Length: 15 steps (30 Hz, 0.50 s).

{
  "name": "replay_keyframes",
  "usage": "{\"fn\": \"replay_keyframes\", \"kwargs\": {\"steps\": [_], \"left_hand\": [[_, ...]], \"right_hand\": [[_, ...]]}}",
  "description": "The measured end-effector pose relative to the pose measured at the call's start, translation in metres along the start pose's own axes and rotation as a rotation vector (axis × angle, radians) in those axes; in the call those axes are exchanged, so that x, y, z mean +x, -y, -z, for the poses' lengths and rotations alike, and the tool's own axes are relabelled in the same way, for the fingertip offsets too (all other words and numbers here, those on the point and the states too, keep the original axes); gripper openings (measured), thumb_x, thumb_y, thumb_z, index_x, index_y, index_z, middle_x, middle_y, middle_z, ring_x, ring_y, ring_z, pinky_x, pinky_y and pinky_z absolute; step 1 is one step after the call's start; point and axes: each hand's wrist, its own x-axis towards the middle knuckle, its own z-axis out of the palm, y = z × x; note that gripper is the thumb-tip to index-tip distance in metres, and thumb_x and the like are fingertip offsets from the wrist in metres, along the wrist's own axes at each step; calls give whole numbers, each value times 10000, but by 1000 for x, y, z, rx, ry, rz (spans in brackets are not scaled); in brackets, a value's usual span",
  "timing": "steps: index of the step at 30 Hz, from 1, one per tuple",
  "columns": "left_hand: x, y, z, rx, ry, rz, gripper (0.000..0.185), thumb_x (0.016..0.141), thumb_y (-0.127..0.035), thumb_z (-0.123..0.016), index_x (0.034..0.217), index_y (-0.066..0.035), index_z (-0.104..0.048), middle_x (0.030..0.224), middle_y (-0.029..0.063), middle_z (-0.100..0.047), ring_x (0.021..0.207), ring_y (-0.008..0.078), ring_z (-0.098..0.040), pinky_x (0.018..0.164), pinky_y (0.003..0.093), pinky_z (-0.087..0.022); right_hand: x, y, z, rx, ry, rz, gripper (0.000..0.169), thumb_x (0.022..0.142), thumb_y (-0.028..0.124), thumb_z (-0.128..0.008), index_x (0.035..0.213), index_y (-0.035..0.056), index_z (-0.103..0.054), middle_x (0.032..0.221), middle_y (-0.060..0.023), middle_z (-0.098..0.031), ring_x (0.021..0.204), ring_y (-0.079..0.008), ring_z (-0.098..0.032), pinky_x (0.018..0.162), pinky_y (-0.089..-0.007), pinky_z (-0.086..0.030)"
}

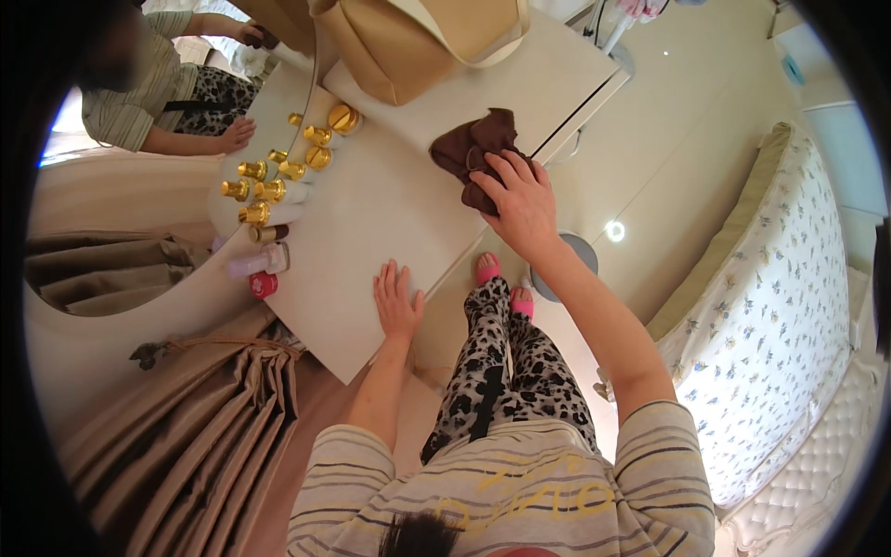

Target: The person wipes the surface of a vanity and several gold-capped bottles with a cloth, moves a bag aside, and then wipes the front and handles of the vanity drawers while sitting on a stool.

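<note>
Bunched under my right hand is a dark brown cloth, gripped by the fingers near the front edge of a white dressing table. Part of the cloth spreads beyond the fingertips on the tabletop. My left hand rests flat on the same surface, palm down, holding nothing. Several white bottles with gold caps stand in a cluster by the mirror. Beside them are a pale lilac bottle and a small red container.
A tan bag sits at the table's far end. Gathered brown curtains hang at the left. To the right is a bed with a floral cover. A round grey object stands on the floor near my feet.
</note>
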Motion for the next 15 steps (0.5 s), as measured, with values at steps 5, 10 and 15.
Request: {"fn": "replay_keyframes", "kwargs": {"steps": [5,10,15], "left_hand": [[2,2,4,-17,5,-4,551,918,-271,-576,1405,-49,-443,1527,194,-365,1430,388,-301,1179,567,-212],[7,-1,3,-20,32,-32,579,914,-264,-582,1424,-57,-403,1545,194,-331,1440,390,-277,1178,571,-208],[-5,4,3,-39,66,-5,626,873,-265,-647,1418,-80,-400,1545,186,-326,1444,378,-264,1176,567,-202]], "right_hand": [[53,-49,-2,-104,-68,-87,487,696,212,-793,1163,197,-658,1317,-65,-576,1305,-278,-476,1056,-480,-369],[110,-112,5,-239,-157,-336,470,748,240,-766,1199,195,-638,1351,-73,-555,1321,-283,-458,1062,-496,-364],[94,-101,8,-205,-37,-286,506,727,194,-771,1213,182,-631,1356,-85,-544,1329,-301,-445,1077,-473,-365]]}}
